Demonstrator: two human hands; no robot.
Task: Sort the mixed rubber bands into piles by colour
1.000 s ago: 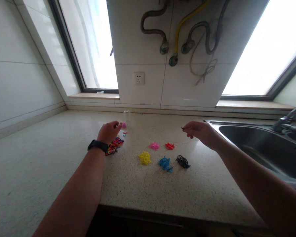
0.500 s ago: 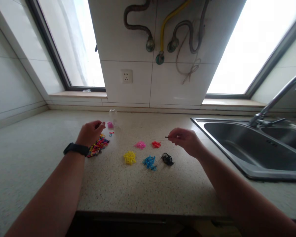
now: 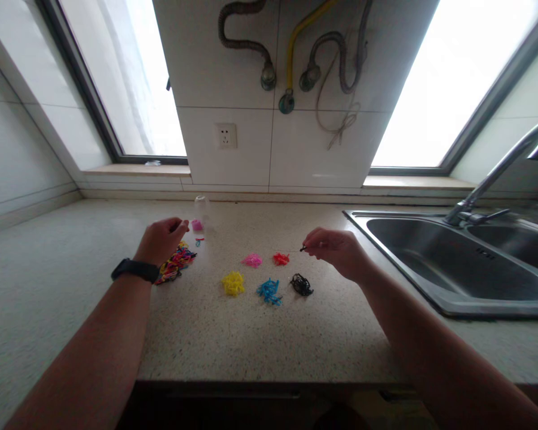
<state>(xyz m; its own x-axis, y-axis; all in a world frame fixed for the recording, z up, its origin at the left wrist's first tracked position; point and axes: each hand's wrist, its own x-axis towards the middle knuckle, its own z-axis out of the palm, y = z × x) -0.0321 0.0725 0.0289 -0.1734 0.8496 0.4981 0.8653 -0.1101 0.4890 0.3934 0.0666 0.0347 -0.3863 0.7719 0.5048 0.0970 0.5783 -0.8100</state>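
Observation:
My right hand (image 3: 334, 249) pinches a small black rubber band (image 3: 302, 248) between thumb and fingertips, above and right of the black band pile (image 3: 301, 285). My left hand (image 3: 164, 237), fingers closed, hovers over the far side of a mixed-colour pile of rubber bands (image 3: 176, 264); whatever it may hold is too small to make out. Separate small heaps lie between the hands: yellow bands (image 3: 232, 283), pink bands (image 3: 251, 260), red bands (image 3: 280, 258) and blue bands (image 3: 269, 291). A few loose bands (image 3: 199, 241) lie just right of my left hand.
A clear plastic jar (image 3: 202, 206) stands behind my left hand, beside a pink lid-like piece (image 3: 196, 225). At right is a steel double sink (image 3: 412, 298) with a faucet (image 3: 488, 185). The speckled countertop (image 3: 233, 346) ends at a front edge near me.
The view has shifted slightly, moving everything a little left in the picture. The black band in my right hand now hangs lower at the fingertips. My left hand keeps its place beside the mixed pile.

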